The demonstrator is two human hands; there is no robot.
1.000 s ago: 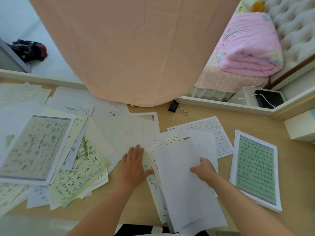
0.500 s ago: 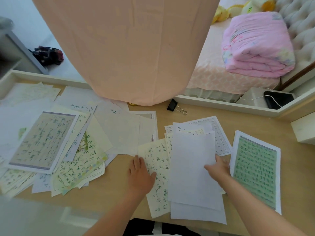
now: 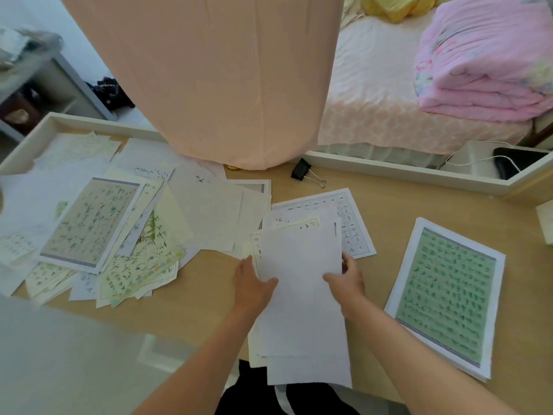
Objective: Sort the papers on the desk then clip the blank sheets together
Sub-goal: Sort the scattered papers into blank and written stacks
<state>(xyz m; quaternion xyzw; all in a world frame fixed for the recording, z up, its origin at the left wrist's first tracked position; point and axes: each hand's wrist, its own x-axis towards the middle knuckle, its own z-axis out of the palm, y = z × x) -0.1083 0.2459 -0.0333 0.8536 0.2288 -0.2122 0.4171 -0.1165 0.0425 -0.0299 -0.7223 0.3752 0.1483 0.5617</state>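
Squaring up looks like the step in hand. A stack of plain white blank sheets (image 3: 302,313) lies on the pale wooden desk (image 3: 194,298), on the person's side of the small black metal binder clip (image 3: 300,170) and well apart from it. The stack's near end hangs over the desk's front edge.

The left hand (image 3: 253,283) takes the stack's left edge, thumb laid over the top sheet and fingers along the side. The right hand (image 3: 347,280) holds the opposite edge, thumb on top and fingers curled round it. Neither hand is spread wide; both pinch paper.

Cream pages with handwriting (image 3: 299,227) peek out from under the stack on the side towards the clip, so I'd guess the sorting isn't finished. A loose heap of written pages (image 3: 119,235) spreads left of the clip, and a green-printed page (image 3: 446,292) lies to its right, nearer the person.

Thin paper like this should be light and floppy, and the sheets are apt to slide over one another. I'd keep hold of both long edges, tap them level, then pinch one short end firmly for the clip.
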